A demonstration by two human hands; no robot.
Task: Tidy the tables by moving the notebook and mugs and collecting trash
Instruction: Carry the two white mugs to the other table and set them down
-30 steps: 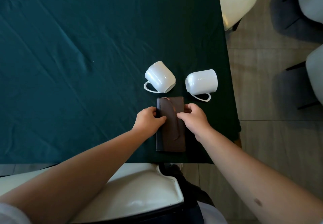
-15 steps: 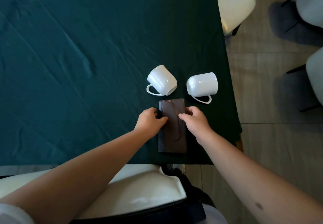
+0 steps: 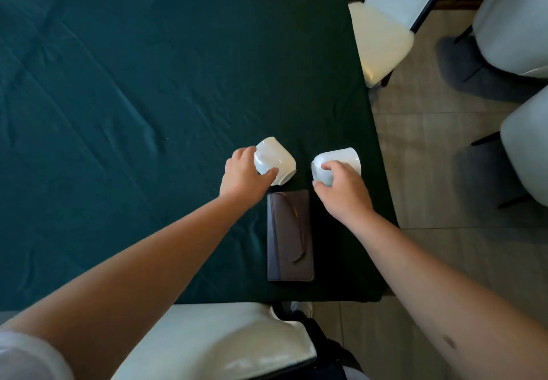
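A dark brown notebook (image 3: pixel 290 236) lies flat on the green tablecloth (image 3: pixel 133 98) near the table's front right corner, with nothing touching it. Just beyond it two white mugs lie on their sides. My left hand (image 3: pixel 244 173) wraps thumb and fingers around the left mug (image 3: pixel 277 160). My right hand (image 3: pixel 344 185) grips the right mug (image 3: pixel 341 158) from the near side, fingers curled over its base. Both mug handles are hidden by the hands.
A white chair seat (image 3: pixel 213 341) is tucked under the table's near edge, below my arms. More white chairs stand at the right: one (image 3: pixel 382 38) by the table's right edge, others (image 3: pixel 519 24) further off on the tiled floor (image 3: pixel 430 157).
Both hands left the notebook and moved forward onto the two mugs. The notebook stays flat where it was. The view has tilted up, showing the table's far edge.
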